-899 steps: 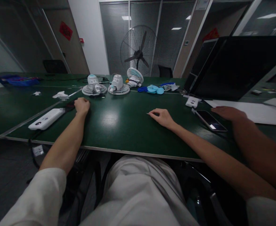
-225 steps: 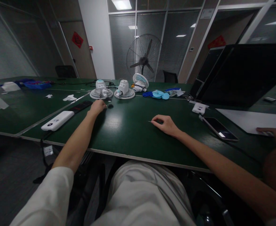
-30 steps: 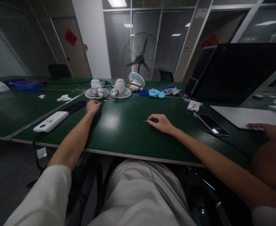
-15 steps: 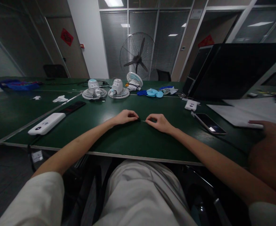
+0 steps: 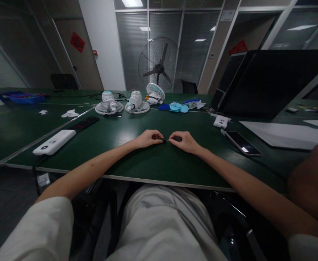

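Both my hands rest close together on the green table (image 5: 137,159) in front of me. My left hand (image 5: 149,138) is closed, its fingertips pinching a small dark part. My right hand (image 5: 183,140) is closed too, pinching a thin metal pin (image 5: 164,139) whose tip points left and meets the dark part between the hands. What the small part is I cannot make out.
Three small white desk fans (image 5: 132,102) lie at the back with blue blade parts (image 5: 176,106). A white power strip (image 5: 53,142) and dark remote (image 5: 84,123) lie left. A phone (image 5: 241,142), white adapter (image 5: 221,121), laptop (image 5: 273,83), papers (image 5: 281,134) and another person's arm (image 5: 311,181) are at right.
My left hand came from the fans at the back left to the table's middle, carrying a small dark part, and now meets my right hand at the pin's tip.
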Tool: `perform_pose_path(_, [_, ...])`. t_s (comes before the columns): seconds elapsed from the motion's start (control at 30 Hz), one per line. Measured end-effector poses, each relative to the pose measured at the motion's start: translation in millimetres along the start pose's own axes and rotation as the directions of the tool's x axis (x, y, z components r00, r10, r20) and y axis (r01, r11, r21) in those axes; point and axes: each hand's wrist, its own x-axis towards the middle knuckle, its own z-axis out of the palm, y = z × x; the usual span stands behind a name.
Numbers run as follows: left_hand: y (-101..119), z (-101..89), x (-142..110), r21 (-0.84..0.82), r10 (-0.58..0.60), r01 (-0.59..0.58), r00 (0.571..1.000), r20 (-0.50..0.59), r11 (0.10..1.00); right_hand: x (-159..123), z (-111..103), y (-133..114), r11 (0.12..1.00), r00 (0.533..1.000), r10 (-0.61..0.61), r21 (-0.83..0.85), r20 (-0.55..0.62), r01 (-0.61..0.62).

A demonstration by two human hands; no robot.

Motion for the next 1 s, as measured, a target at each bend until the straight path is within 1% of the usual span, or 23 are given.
perform_pose_path(0.17, [2.3,-0.8,-0.6,-0.004,-0.009,0.009,1.000,0.012,1.000,-1.9,-2.5,-0.2,1.000,1.000,0.004,0.003,0.019,-0.004])
perform_pose_path(0.37, [9.9,0.6,-0.2,-0.003,0.039,-0.039,0.999,0.035,0.999,-1.8,-2.0,0.1,1.000,0.999,-0.007,0.014,0.035,0.007])
perform_pose_path(0.5, [10.6,2.0,0.8,0.019,0.061,-0.062,0.997,0.045,0.998,0.1,-0.7,-4.5,1.000,0.999,-0.007,0.005,0.040,0.007])
perform_pose_path(0.63, [7.0,2.2,2.3,0.050,0.087,-0.089,0.995,0.040,0.995,4.2,3.1,-10.8,0.999,0.999,-0.032,-0.004,0.022,0.032])
perform_pose_path(0.77, [5.0,1.4,3.3,0.063,0.118,-0.121,0.992,0.044,0.991,4.9,5.5,-12.3,0.999,0.999,-0.045,0.022,-0.026,0.046])
perform_pose_path(0.9, [6.3,-3.9,0.6,0.012,0.117,-0.119,0.988,0.101,0.993,0.5,2.4,-10.0,0.999,0.999,-0.028,0.030,-0.036,0.029])
perform_pose_path(1.0, [2.1,-14.1,-3.0,-0.035,0.110,-0.106,0.983,0.149,0.994,-2.3,-1.8,-7.7,1.000,0.999,-0.007,0.030,-0.041,0.008])
